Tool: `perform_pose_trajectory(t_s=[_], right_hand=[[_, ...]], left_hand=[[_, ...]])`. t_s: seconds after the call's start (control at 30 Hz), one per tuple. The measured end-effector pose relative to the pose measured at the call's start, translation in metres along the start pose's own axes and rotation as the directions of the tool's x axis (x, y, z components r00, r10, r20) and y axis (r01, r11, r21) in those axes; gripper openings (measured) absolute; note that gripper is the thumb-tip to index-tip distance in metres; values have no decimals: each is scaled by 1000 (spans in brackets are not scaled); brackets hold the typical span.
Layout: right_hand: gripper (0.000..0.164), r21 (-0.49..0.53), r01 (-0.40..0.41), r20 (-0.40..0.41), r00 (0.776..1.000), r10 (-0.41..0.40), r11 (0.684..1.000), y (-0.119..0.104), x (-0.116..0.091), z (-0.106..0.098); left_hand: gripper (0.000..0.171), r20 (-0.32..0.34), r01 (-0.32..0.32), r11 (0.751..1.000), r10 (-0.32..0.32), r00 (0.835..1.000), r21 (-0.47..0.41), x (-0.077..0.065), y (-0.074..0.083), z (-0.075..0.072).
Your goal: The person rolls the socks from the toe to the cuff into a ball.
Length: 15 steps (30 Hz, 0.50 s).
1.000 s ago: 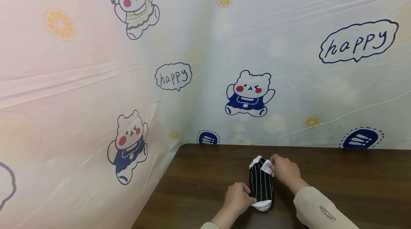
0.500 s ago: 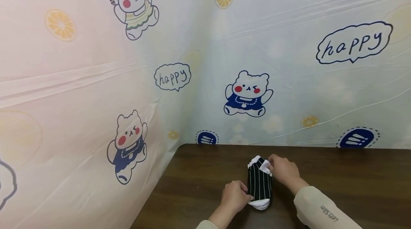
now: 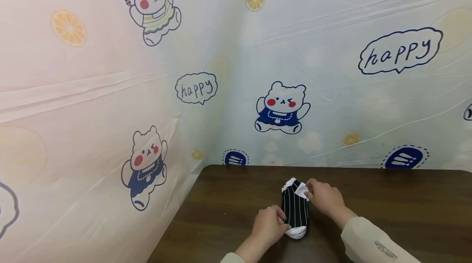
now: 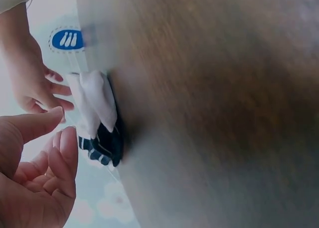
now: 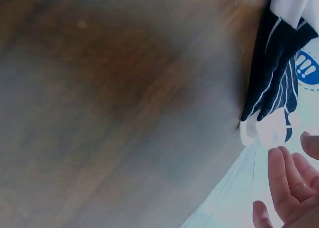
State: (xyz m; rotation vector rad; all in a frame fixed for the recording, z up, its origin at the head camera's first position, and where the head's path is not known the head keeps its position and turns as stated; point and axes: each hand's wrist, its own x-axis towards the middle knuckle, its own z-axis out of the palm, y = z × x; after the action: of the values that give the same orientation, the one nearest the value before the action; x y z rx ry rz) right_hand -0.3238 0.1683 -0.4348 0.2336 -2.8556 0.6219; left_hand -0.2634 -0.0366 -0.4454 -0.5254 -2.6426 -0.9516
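A black sock (image 3: pixel 296 209) with thin white stripes lies lengthwise on the brown table, its white toe toward me and its white cuff at the far end. In the wrist views its cloth shows in layers. My left hand (image 3: pixel 268 227) is at the sock's near left edge, thumb tip by the white toe. The left wrist view shows a gap between that thumb (image 4: pixel 42 125) and the fingers. At the far right corner, my right hand (image 3: pixel 326 198) has its fingertips against the folded white cuff (image 5: pixel 271 128). Its thumb and fingers stand apart in the right wrist view.
A printed cloth (image 3: pixel 328 70) with bears and orange slices hangs behind the table and along its left side. The brown tabletop (image 3: pixel 405 214) stretches out to the right of the sock.
The whole scene has slid slightly left in the head view. Both hands keep nearly the same places at the sock.
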Motion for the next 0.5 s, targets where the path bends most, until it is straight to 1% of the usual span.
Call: perform_pose_trajectory(t_s=[0.07,0.2,0.3,0.4,0.5], right_hand=[[28,-2,8,-11,1000,-8,1000,0,-4,0],[26,-12,23,-29,999,-23,1000,0,-11,-1],[24,-17,30,-37,999,-30,999,2,-16,-2],[22,-16,34,-42,999,-34,999,4,-22,-2],[21,-9,38,-42,998,-38,999,4,-28,-2]], left_hand=[[25,17,-38,999,38,999,5,-2,2,0],[25,39,-124,989,121,992,86,-4,6,0],[24,56,-176,971,169,984,159,-5,9,1],[23,63,-210,952,201,978,224,-8,11,2],[22,81,-228,933,213,974,280,-11,12,4]])
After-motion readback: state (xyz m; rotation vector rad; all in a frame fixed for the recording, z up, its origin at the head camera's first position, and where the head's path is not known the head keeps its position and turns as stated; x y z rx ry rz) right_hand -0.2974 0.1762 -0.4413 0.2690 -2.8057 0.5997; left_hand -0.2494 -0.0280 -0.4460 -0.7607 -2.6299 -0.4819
